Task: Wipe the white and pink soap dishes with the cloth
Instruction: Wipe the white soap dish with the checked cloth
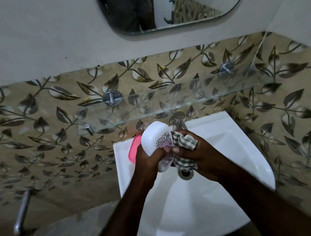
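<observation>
White soap dish (155,136) is being held over the sink (227,140), with the left hand (146,157) curling closed round its lower end. The right hand (200,151) is gripping the bunched checked cloth (184,143) and pressing it against the dish's patterned face. The white dish's wipe appears under way. The pink soap dish (134,149) is sitting on the sink's left rim, and is judged next.

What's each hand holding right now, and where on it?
Left hand grips the white soap dish round its near half. Right hand holds the checked cloth, bunched against the dish's side.
</observation>
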Demonstrator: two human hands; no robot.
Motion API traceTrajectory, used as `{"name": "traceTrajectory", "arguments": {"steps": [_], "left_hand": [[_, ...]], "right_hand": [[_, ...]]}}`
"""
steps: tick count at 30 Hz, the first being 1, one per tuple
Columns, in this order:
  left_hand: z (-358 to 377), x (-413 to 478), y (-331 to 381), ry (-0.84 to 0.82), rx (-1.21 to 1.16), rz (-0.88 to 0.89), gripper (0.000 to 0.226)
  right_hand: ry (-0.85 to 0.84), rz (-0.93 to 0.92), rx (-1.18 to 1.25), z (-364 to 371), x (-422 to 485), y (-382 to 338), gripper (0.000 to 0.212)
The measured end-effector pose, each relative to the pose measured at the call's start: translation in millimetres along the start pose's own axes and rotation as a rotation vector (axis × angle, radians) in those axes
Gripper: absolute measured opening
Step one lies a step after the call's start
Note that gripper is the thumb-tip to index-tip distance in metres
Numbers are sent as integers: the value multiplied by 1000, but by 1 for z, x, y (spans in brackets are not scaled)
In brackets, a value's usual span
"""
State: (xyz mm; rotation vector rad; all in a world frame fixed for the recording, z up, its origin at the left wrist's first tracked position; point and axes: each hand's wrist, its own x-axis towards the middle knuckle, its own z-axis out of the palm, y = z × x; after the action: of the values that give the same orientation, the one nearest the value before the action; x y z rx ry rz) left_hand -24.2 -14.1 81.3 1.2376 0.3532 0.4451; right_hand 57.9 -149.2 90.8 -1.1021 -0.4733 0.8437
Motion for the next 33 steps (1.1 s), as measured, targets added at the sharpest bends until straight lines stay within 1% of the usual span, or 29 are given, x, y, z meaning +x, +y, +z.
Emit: {"name": "traceTrajectory", "arguments": {"steps": [1,2,5,8,9,10,12,13,14,16,17,18,19,21,25,27,28,29,30,31,32,33], "left_hand": [[1,-1,-2,-45,-30,-7,41],[3,-3,-4,-94,-39,-4,37],[3,-3,-9,-165,-69,-8,41],[-4,0,-5,-272,-61,13,45],[-9,2,-2,-312,-61,18,49],[-15,4,3,-332,-73,9,57],[-31,10,14,-337,-72,-41,86],[-39,13,20,-352,-18,-64,95],[-44,15,27,-387,73,-86,96],[-44,17,33,-466,314,-117,84],[-41,18,33,-491,393,-113,73],[-35,17,31,-497,405,-100,63],[-31,15,27,-473,384,-83,58],[-24,11,17,-388,335,-39,55],[-17,6,-1,-270,336,16,56],[-14,6,-5,-227,361,8,52],[-13,6,-6,-217,395,2,45],[-13,6,-7,-200,440,8,35],[-13,6,-7,-180,476,26,28],[-14,5,-6,-161,489,42,26],[-15,4,-5,-140,482,49,28],[-16,3,-4,-126,465,51,32]], "right_hand": [[-10,0,18,1,1,-1,52],[-11,-8,18,0,3,-3,55],[0,-58,-50,-4,4,-7,57],[17,-114,-147,-10,4,-11,50],[33,-121,-206,-12,4,-13,49],[45,-125,-286,-14,4,-16,48],[53,-140,-517,-18,5,-23,48],[39,-160,-632,-18,5,-26,47],[13,-187,-721,-18,5,-29,46],[-47,-225,-815,-15,4,-34,44],[-69,-248,-847,-13,3,-36,42],[-76,-276,-884,-12,4,-37,40],[-75,-303,-919,-10,4,-38,40],[-44,-330,-970,-10,6,-39,42],[71,-313,-1014,-2,-1,-33,49],[116,-423,-1123,13,-5,-25,47],[108,-475,-1245,21,-5,-19,47],[62,-511,-1389,29,-5,-13,49],[-19,-508,-1520,35,-4,-6,53],[-95,-474,-1584,39,-2,-2,56],[-124,-448,-1610,40,-2,-2,55],[-85,-468,-1597,39,-2,-5,53]]}}
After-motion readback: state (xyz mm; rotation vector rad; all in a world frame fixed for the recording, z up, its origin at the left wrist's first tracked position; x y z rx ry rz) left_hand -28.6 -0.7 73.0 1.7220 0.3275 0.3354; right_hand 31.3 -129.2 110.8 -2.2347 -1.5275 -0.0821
